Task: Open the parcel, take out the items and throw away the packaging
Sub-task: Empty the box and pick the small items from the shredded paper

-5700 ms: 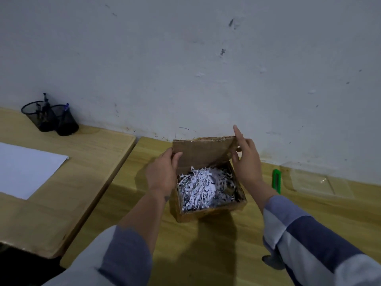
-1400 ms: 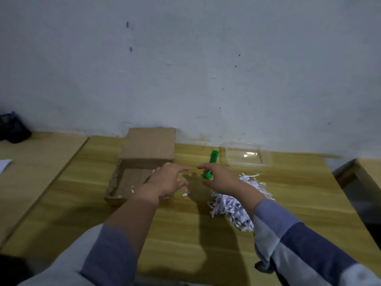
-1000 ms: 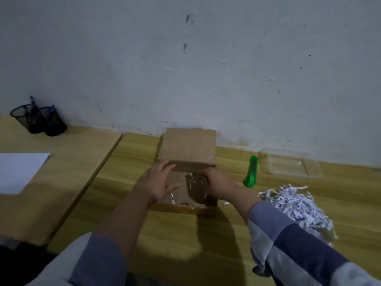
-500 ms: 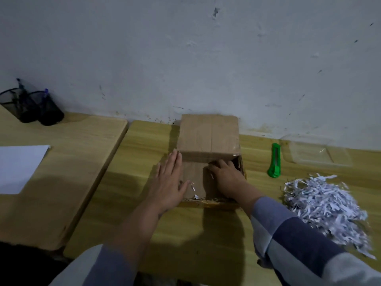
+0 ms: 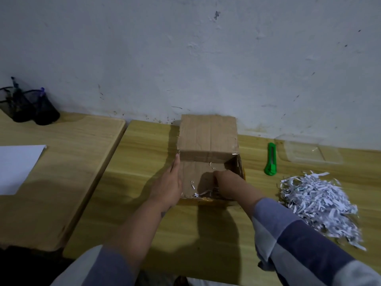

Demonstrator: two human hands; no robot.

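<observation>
The brown cardboard parcel box [image 5: 208, 133] stands open on the yellow wooden table [image 5: 142, 153], its lid flap tilted back toward the wall. My left hand [image 5: 168, 186] lies flat against the box's left outer side, fingers straight. My right hand [image 5: 228, 184] reaches down inside the box at its front right, fingers curled against the bottom; what they touch is hidden. A few white paper strips [image 5: 194, 187] lie loose on the box floor. A heap of shredded white paper [image 5: 317, 203] lies on the table to the right of the box.
A green utility knife [image 5: 271, 159] and a clear plastic tray [image 5: 309, 149] lie right of the box near the wall. A second desk [image 5: 68, 157] on the left carries a white sheet [image 5: 16, 166] and two black mesh pen holders [image 5: 31, 108].
The shredded paper that filled the box now lies heaped on the table to the right. Both hands came back to the box; my right hand has gone deeper inside toward the front.
</observation>
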